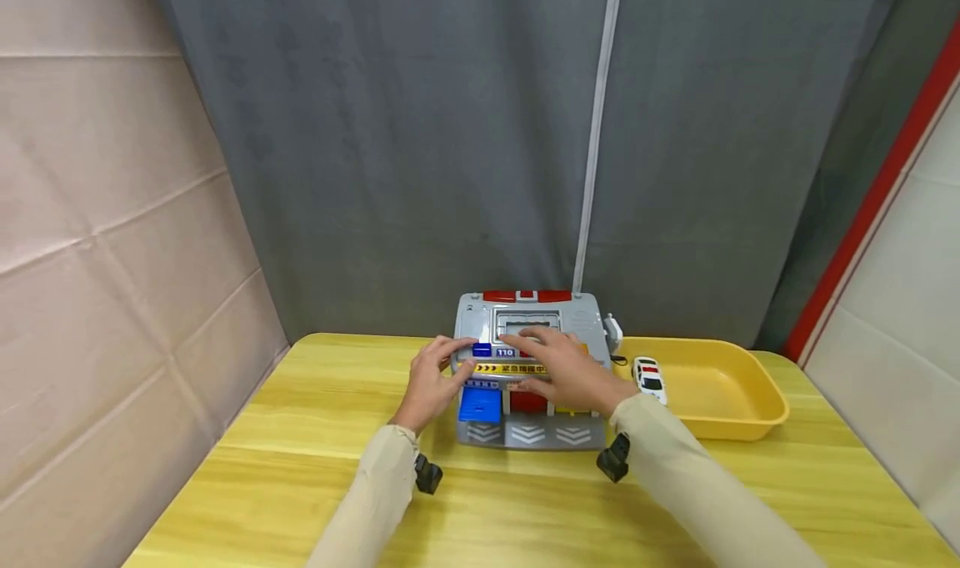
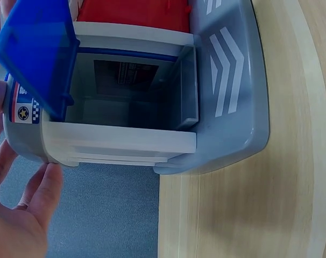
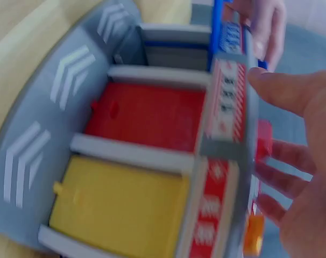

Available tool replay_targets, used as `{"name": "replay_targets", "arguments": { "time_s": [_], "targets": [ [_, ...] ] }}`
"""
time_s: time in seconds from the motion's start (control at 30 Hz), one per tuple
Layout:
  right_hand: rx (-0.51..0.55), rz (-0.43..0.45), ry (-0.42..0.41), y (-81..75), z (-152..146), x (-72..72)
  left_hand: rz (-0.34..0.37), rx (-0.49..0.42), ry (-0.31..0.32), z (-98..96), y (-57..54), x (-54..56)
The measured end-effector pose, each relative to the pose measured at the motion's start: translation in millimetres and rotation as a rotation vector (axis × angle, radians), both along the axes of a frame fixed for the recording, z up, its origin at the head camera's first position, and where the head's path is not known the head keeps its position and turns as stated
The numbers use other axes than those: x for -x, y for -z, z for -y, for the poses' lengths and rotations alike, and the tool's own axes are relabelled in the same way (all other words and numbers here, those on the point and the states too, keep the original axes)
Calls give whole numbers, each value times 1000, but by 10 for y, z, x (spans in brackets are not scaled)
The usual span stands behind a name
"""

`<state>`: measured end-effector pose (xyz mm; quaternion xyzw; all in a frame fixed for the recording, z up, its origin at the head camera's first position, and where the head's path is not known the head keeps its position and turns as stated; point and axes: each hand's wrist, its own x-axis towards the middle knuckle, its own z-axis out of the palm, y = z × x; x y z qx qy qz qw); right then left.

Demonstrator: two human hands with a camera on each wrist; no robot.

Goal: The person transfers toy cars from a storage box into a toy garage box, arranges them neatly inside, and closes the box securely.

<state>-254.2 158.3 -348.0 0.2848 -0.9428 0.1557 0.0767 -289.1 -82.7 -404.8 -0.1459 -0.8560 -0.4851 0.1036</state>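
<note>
A grey toy rescue station (image 1: 527, 434) stands on the table with blue, red and yellow garage doors. Its blue door (image 2: 36, 54) is swung up, and the bay (image 2: 125, 107) behind it shows bare inside walls. The red door (image 3: 149, 118) and the yellow door (image 3: 117, 204) are closed. My left hand (image 1: 435, 380) holds the station's upper left corner, thumb at the front, a finger by the blue button (image 1: 482, 349). My right hand (image 1: 566, 372) reaches over the top, its thumb at the front panel's edge and loosely bent fingers near the red button (image 3: 264, 141).
A yellow tray (image 1: 750, 422) sits to the right of the station. Inside it, against the left wall, lies a white toy car (image 1: 649, 379) with red on its roof. Behind the wooden table (image 1: 360, 359) hangs a grey curtain (image 1: 412, 176).
</note>
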Motion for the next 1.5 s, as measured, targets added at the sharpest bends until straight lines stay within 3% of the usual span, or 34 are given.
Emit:
{"name": "replay_targets", "arguments": {
  "time_s": [0.1, 0.33, 0.53, 0.9, 1.03, 1.27, 1.33, 1.5],
  "targets": [
    [70, -50, 51, -24, -172, -47, -6, -4, -4, -8, 5, -11],
    [269, -349, 101, -24, -623, -151, -10, -5, -8, -12, -10, -30],
    [337, -411, 213, 63, -972, -168, -12, 2, -16, -11, -17, -18],
    [498, -290, 469, 363, -1288, -116, -10, 1, -12, -14, -12, -20],
    [502, -173, 531, 456, -1329, -107, -8, 2, -14, -7, -1, -33],
    [408, 191, 647, 541, -1419, -21, 1, 9, -16, -2, 14, -51],
    [358, 226, 657, 563, -1426, 16, -6, 4, -19, -2, 8, -47],
    [255, 199, 702, 595, -1387, 69, -14, 1, -15, -8, -7, -33]
  ]
}}
